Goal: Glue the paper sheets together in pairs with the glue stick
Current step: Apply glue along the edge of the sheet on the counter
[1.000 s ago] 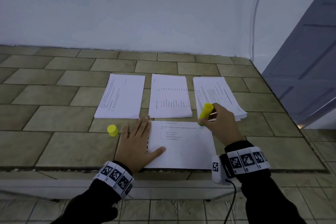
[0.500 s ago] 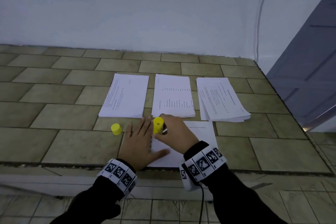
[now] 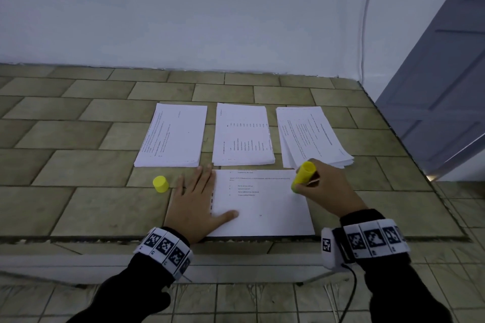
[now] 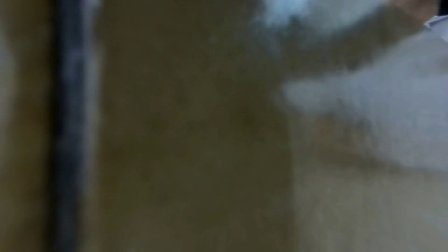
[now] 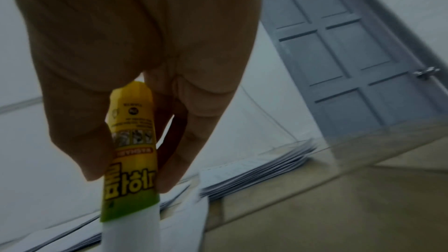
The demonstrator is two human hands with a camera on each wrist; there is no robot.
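A single printed sheet (image 3: 262, 207) lies at the near edge of the tiled counter. My left hand (image 3: 195, 204) lies flat on its left edge, fingers straight, thumb on the paper. My right hand (image 3: 324, 187) grips the yellow glue stick (image 3: 303, 176), tilted, with its tip down on the sheet's upper right corner. In the right wrist view the glue stick (image 5: 132, 152) shows its white glue end below my fingers (image 5: 179, 156). The stick's yellow cap (image 3: 160, 184) stands on the tiles left of my left hand. The left wrist view is a blur.
Three piles of printed paper lie in a row behind the sheet: left (image 3: 172, 136), middle (image 3: 242, 135) and right (image 3: 309, 136). The counter's front edge (image 3: 105, 240) runs just under my wrists. A grey door (image 3: 443, 86) stands at the right.
My right hand has carried the glue stick from the sheet's upper left, beside my left hand, back across to the upper right corner. The left hand has stayed flat on the sheet.
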